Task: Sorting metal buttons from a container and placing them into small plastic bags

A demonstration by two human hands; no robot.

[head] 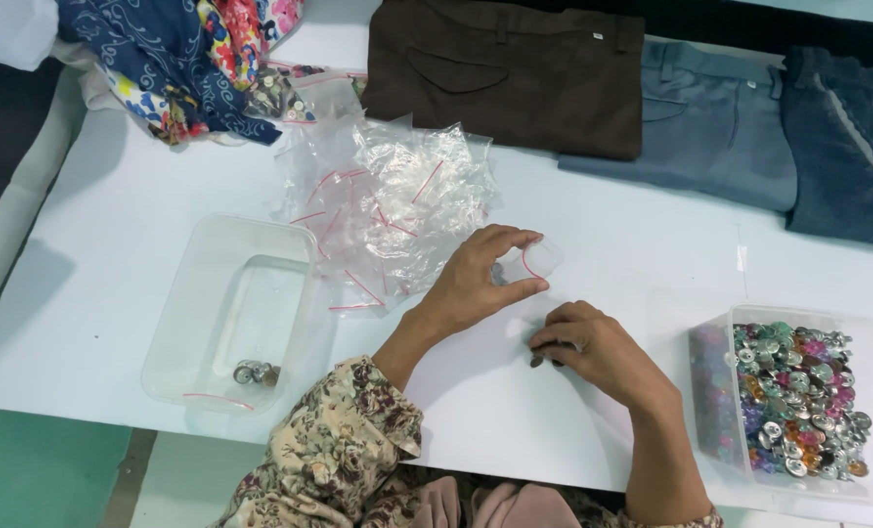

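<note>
We log: right hand contents mostly hidden, small dark item only; button tub cut by btm edge; jeans cut at right.

The left hand holds a small clear bag while the right hand pinches what look like buttons.

Three folded pairs of trousers are laid along the far edge of the white table: dark brown trousers, grey-blue trousers and dark blue denim trousers at far right. A bundle of blue floral cloth is heaped at far left.
</note>
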